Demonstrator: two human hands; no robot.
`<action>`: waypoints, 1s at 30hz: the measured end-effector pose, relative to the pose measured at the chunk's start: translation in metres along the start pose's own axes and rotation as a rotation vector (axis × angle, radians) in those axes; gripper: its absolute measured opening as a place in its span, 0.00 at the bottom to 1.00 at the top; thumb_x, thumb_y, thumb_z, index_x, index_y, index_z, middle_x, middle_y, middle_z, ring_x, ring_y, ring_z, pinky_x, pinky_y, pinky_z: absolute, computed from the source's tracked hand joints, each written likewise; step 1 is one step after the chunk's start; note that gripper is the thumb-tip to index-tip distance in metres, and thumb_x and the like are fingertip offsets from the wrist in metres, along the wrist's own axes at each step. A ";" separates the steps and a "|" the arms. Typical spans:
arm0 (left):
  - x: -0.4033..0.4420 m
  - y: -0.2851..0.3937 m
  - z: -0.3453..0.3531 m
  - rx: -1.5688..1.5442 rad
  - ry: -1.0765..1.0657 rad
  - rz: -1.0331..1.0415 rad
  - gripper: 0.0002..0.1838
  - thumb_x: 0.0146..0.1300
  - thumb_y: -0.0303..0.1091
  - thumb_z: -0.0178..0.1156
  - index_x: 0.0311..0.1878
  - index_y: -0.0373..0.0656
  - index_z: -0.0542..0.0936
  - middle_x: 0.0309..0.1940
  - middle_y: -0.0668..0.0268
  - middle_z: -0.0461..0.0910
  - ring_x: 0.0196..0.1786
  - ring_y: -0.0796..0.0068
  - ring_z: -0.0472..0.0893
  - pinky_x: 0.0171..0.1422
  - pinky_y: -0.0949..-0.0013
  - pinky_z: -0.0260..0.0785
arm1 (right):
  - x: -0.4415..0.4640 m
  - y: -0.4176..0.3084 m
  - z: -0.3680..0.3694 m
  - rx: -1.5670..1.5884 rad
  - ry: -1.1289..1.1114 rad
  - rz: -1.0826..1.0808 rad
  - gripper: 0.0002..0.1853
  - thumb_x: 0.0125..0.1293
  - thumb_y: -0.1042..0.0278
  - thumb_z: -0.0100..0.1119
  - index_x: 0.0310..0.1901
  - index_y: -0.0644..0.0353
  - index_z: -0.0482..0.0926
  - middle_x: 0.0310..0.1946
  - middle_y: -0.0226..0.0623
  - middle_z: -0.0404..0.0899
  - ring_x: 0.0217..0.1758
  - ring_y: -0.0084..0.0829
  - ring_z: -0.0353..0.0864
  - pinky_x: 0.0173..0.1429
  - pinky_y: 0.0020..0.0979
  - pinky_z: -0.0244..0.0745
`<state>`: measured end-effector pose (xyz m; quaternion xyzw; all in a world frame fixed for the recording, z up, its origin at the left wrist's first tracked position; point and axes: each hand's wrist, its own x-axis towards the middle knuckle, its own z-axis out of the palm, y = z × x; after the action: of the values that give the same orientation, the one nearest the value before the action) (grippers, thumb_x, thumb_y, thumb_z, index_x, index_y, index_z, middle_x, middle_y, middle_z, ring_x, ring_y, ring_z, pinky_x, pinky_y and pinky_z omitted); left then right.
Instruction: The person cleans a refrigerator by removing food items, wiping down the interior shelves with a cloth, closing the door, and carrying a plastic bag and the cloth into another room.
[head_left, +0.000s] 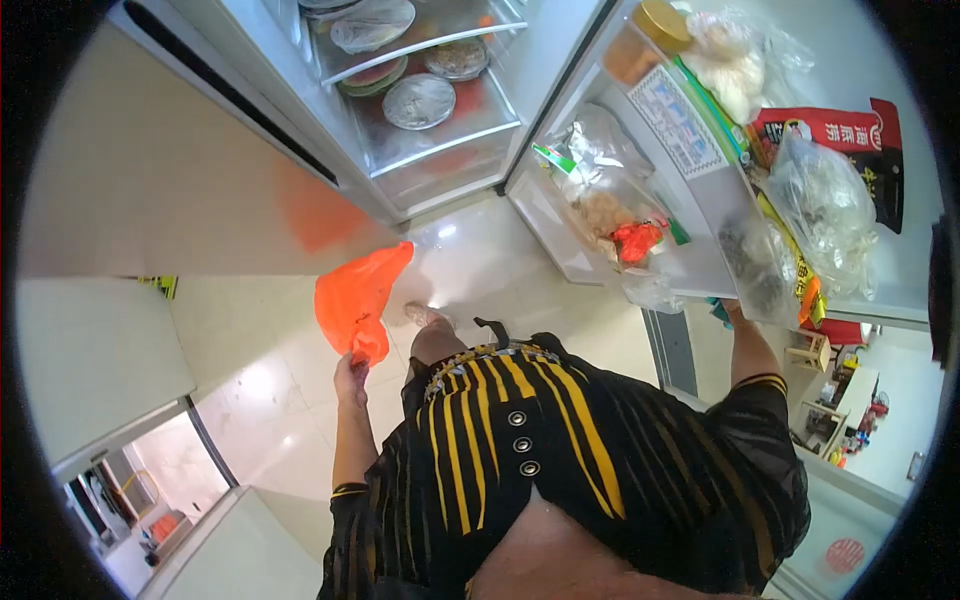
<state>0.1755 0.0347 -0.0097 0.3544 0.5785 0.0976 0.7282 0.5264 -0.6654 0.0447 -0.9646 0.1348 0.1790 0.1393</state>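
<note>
My left hand (352, 380) is closed around the gathered end of an orange plastic bag (352, 298), which spreads out over the tiled floor beside the fridge. On the other side, my right hand (735, 310) is at the lower edge of the open fridge door (575, 240). The door shelf hides most of its fingers, and a small teal thing (718, 312) shows beside it. Whether that hand grips the teal thing or the door I cannot tell.
Covered dishes (420, 102) sit on the fridge shelves. The door racks hold plastic-wrapped food (822, 190), a red and black packet (840, 150) and a jar with a golden lid (662, 25). A wooden stool (810, 350) stands beyond the door.
</note>
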 end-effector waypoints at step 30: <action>-0.130 -0.063 -0.084 -0.087 -0.017 0.067 0.14 0.59 0.41 0.52 0.40 0.41 0.74 0.32 0.66 0.76 0.34 0.76 0.75 0.39 0.75 0.67 | -0.222 -0.231 -0.030 -0.832 -0.253 -1.049 0.17 0.57 0.61 0.46 0.46 0.58 0.74 0.37 0.49 0.77 0.42 0.45 0.77 0.49 0.43 0.69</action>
<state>0.0418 -0.0492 0.0443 0.3424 0.5554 0.1441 0.7440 0.4075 -0.4148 0.2076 -0.8473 -0.4479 0.2362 -0.1603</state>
